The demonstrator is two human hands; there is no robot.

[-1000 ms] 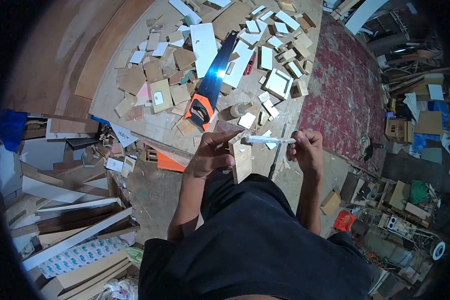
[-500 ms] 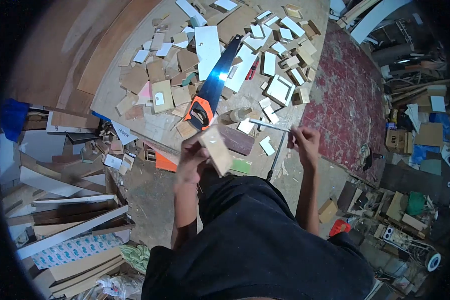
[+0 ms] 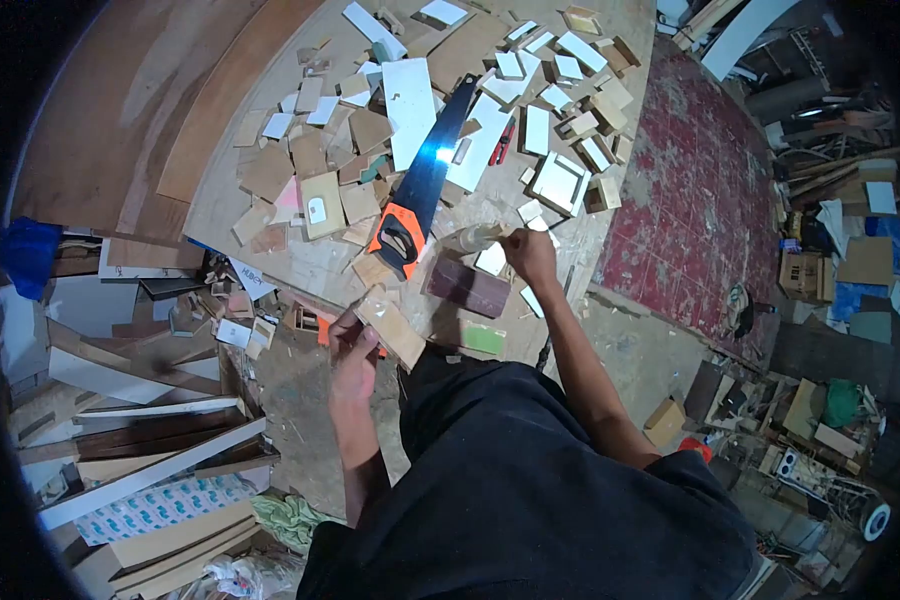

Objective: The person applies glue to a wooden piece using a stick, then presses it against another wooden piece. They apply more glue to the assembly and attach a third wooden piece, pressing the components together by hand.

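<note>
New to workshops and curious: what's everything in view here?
workbench: one, pale plywood, upper centre
handsaw: one, shiny blade, orange-black handle, on the workbench
offcuts: many, tan and white, scattered over the workbench
dark board: one, reddish brown, near edge of the workbench
planks: several, white and brown, stacked lower left
floor: red patterned, right
wooden piece: one, tan, in the left hand
left hand: closed on the wooden piece
right hand: on the workbench beyond the dark board; grip unclear
</note>
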